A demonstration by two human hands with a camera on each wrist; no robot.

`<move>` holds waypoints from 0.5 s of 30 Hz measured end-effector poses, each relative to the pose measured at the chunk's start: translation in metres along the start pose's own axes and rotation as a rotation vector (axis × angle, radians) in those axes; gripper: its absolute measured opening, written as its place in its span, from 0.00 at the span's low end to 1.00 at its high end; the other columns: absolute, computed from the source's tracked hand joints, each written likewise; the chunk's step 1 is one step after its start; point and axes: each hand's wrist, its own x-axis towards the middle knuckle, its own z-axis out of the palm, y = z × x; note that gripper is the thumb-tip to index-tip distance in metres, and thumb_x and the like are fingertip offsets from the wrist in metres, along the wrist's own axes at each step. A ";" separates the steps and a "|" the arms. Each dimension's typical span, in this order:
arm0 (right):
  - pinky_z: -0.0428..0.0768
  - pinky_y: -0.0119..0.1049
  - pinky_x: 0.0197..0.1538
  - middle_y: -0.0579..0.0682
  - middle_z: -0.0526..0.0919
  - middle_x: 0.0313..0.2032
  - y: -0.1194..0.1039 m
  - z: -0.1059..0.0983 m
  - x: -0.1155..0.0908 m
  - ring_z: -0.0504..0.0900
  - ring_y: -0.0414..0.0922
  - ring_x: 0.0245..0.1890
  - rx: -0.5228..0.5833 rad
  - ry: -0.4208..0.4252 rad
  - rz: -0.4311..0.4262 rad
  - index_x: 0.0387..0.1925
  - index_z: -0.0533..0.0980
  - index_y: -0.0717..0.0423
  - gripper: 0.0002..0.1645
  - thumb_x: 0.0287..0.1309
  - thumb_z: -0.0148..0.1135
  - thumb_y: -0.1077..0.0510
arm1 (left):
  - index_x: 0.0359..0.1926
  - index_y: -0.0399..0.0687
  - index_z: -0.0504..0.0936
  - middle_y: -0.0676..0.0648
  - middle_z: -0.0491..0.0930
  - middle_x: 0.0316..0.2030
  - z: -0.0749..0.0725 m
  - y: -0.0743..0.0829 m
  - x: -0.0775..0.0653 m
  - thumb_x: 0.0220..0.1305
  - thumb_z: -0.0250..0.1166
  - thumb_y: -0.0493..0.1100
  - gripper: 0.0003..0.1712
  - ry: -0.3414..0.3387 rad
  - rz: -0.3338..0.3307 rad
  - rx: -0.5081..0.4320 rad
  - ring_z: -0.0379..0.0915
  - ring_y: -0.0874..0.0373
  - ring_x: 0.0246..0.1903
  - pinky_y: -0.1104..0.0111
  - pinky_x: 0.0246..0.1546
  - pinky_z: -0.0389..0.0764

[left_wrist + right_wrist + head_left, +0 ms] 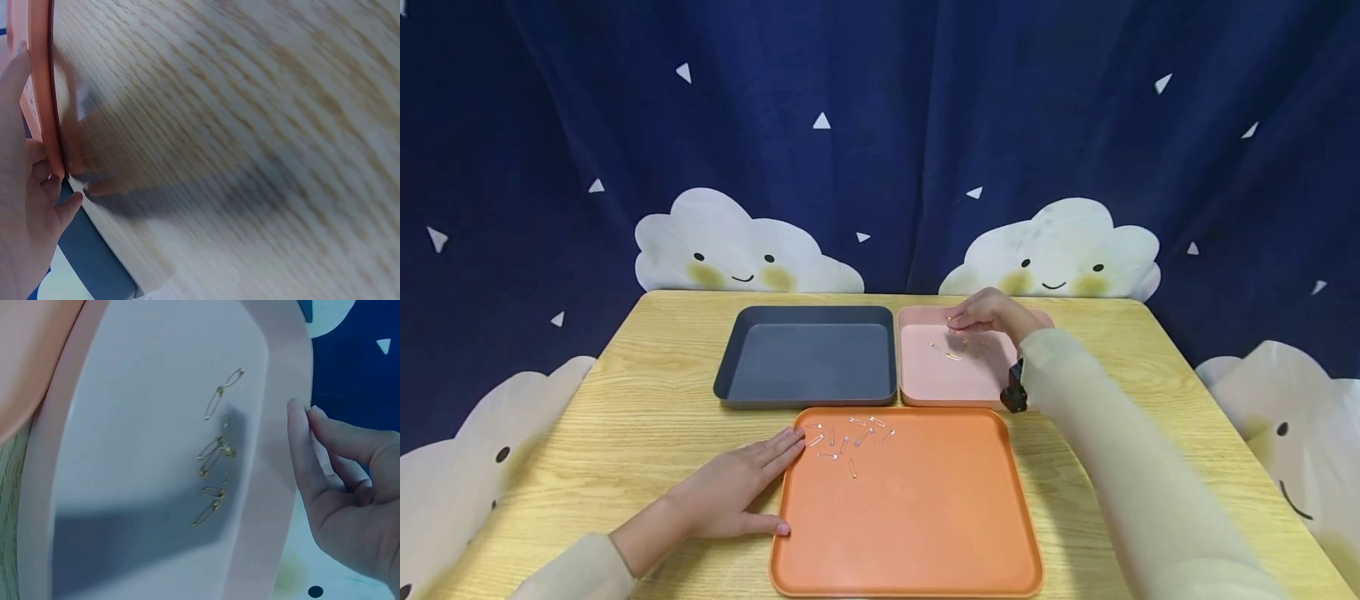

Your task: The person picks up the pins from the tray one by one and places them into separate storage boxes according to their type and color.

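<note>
My right hand [988, 312] is over the back of the small pink tray [925, 379], thumb and index finger pinched together. A speck of gold shows at those fingertips in the head view, like a gold safety pin [950, 318]; most of it is hidden. Below lie several gold safety pins [212, 453], loosely grouped on the tray floor. My left hand [730, 487] rests against the left rim of the large orange tray [910, 525], fingers extended and thumb spread toward the front. Several silver safety pins [844, 445] are scattered in that tray's back left corner.
A dark grey tray [812, 362] stands left of the pink one, behind the orange tray. All three trays sit close together on a wood-grain table [647, 375]. A blue curtain [880, 150] with clouds hangs behind the table.
</note>
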 end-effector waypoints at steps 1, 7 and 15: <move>0.86 0.27 0.42 0.41 0.85 0.23 0.001 0.000 0.002 0.84 0.33 0.25 -0.020 0.009 0.006 0.64 0.66 0.75 0.30 0.61 0.58 0.72 | 0.74 0.41 0.60 0.41 0.60 0.74 0.000 0.000 0.000 0.59 0.52 0.78 0.56 0.001 -0.001 -0.001 0.62 0.48 0.72 0.56 0.66 0.74; 0.85 0.25 0.37 0.45 0.82 0.26 0.005 0.005 0.014 0.83 0.35 0.24 -0.106 0.052 0.073 0.58 0.72 0.72 0.23 0.60 0.60 0.72 | 0.73 0.41 0.60 0.40 0.60 0.74 0.000 0.000 -0.001 0.59 0.52 0.78 0.56 0.011 0.008 0.012 0.63 0.47 0.71 0.56 0.65 0.74; 0.86 0.33 0.49 0.51 0.82 0.33 0.002 0.010 0.019 0.84 0.37 0.27 -0.125 0.058 0.091 0.62 0.69 0.72 0.27 0.61 0.57 0.73 | 0.73 0.40 0.60 0.39 0.61 0.74 0.001 0.000 0.000 0.58 0.53 0.78 0.57 0.019 0.017 0.012 0.63 0.47 0.71 0.57 0.66 0.74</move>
